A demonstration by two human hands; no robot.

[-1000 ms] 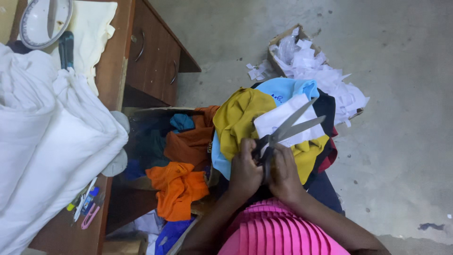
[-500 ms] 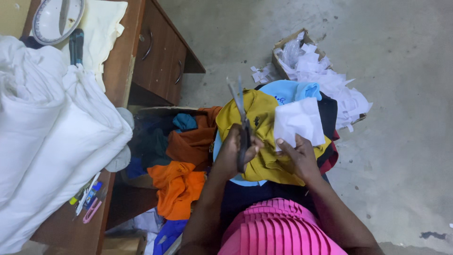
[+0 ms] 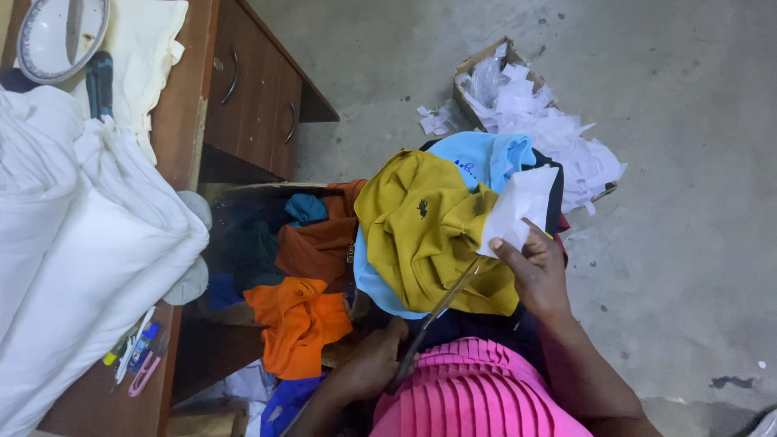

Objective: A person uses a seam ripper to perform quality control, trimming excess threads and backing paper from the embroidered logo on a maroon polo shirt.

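My left hand [image 3: 368,368] is closed around the handles of a pair of scissors [image 3: 441,303]. It sits low by my pink pleated garment [image 3: 477,388], and the blades point up and to the right over a mustard-yellow shirt [image 3: 417,235] on my lap. My right hand [image 3: 534,271] pinches the lower edge of a white piece of fabric [image 3: 522,206] above the yellow shirt. The scissor tips end just left of that hand. A light blue shirt [image 3: 486,158] lies under the yellow one.
A wooden desk with drawers [image 3: 243,89] stands at the left, bearing folded white cloth [image 3: 73,243], a plate [image 3: 57,32] and pens [image 3: 133,352]. An open box of orange and dark clothes [image 3: 299,267] sits beside my lap. A carton of white scraps [image 3: 534,113] rests on the concrete floor.
My left hand has drawn the scissors back from the white piece, down toward my lap. My right hand has kept the white fabric and shifted it to the right.
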